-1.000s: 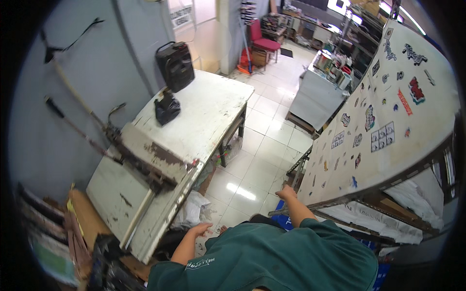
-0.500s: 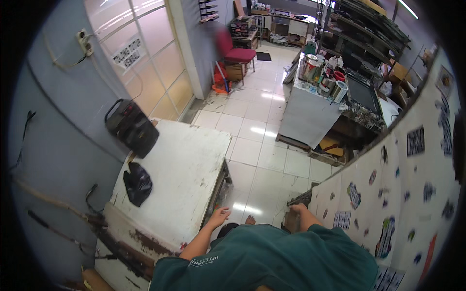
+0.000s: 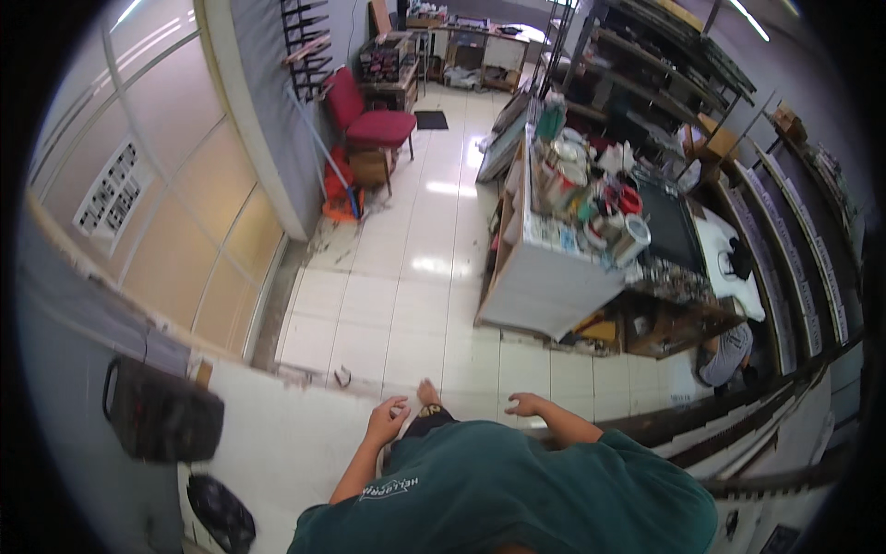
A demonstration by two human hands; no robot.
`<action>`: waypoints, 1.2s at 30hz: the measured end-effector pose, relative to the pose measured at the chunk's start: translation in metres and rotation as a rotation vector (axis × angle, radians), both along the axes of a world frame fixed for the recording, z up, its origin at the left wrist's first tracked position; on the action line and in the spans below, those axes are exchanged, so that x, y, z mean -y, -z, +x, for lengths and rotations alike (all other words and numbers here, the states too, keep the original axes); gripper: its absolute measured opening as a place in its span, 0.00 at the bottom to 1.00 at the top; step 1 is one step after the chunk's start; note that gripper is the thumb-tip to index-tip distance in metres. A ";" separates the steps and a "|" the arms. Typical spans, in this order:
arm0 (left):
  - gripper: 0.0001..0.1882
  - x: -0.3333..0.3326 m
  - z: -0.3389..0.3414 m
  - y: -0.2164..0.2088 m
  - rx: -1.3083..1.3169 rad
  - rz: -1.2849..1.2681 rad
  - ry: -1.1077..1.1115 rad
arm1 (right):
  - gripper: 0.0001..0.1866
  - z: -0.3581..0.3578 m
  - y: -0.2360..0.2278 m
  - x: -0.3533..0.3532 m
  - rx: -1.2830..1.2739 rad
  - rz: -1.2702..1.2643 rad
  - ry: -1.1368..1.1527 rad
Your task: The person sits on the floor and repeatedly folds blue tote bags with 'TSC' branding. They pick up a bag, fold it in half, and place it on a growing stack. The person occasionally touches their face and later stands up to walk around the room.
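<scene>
My left hand [image 3: 387,421] hangs in front of my body, next to the edge of a white worn table [image 3: 286,425]. Its fingers are loosely bent and apart, with nothing visible in them. My right hand [image 3: 528,404] reaches out over the white tiled floor [image 3: 397,305], fingers stretched toward the left. It touches nothing that I can see. One bare foot [image 3: 428,391] shows between the hands. On the table at lower left stand a black portable speaker [image 3: 164,409] and a black plastic bag [image 3: 221,513].
Ahead to the right, a white workbench [image 3: 549,282] carries several tins and containers [image 3: 591,198]. A person [image 3: 726,355] crouches low beside the racks [image 3: 784,222] at right. A red chair [image 3: 369,120] and an orange dustpan [image 3: 342,204] stand along the left wall.
I have moved forward, and the view has turned. The table, speaker and bag have shifted to lower left. My right hand has come away from the edge of the sticker-covered panel.
</scene>
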State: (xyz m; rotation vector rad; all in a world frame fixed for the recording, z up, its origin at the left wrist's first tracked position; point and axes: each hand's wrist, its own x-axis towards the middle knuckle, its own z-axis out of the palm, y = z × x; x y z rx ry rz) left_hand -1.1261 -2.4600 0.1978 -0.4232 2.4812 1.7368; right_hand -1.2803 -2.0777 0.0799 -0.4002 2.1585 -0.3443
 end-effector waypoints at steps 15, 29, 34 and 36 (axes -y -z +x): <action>0.23 0.129 -0.341 0.012 0.257 0.144 0.137 | 0.26 -0.373 -0.025 0.225 -0.056 -0.072 -0.115; 0.18 0.376 -0.410 0.171 0.816 0.156 -0.652 | 0.26 -0.752 -0.048 0.392 -0.183 -0.165 0.091; 0.16 0.446 -0.466 0.253 0.743 -0.530 0.293 | 0.24 -0.895 -0.052 0.408 -0.456 -0.336 0.160; 0.15 0.472 -0.552 0.257 0.786 -0.400 0.137 | 0.25 -0.938 -0.021 0.394 -0.415 -0.278 0.357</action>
